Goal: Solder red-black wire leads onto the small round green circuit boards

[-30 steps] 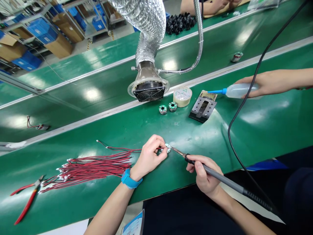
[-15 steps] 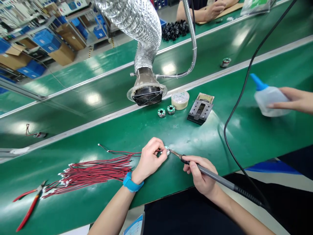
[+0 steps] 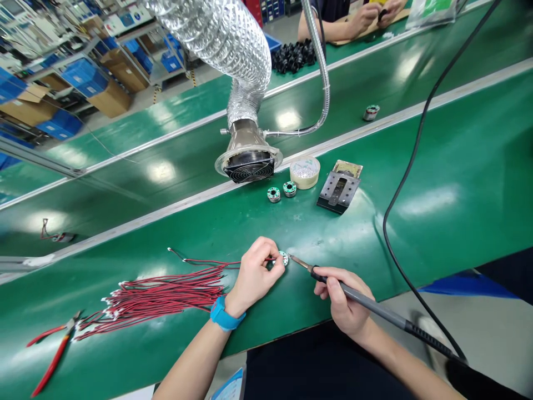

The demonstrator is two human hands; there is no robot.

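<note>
My left hand [image 3: 259, 272] is closed in a pinch on red and black wires [image 3: 212, 261], whose ends meet a small round circuit board part [image 3: 283, 258] at my fingertips. The fingers partly cover that part. In my right hand [image 3: 347, 300] is a soldering iron [image 3: 366, 303], held like a pen. Its tip points at the round part, a small gap to its right. Left of my left hand lies a bundle of red and black wires [image 3: 166, 291] with white connectors.
Beyond my hands are two round motor-like parts [image 3: 273, 194], a tape roll [image 3: 305, 172] and a metal stand [image 3: 339, 189]. A fume duct [image 3: 250, 150] hangs above. Red-handled cutters [image 3: 58, 350] lie left. The iron's black cable [image 3: 397, 194] loops right. A co-worker's hands [image 3: 370, 19] show opposite.
The iron's tip has drawn back slightly right from the round part. The other person's hand with the blue-capped bottle has left the view on the right. My left hand keeps its pinch.
</note>
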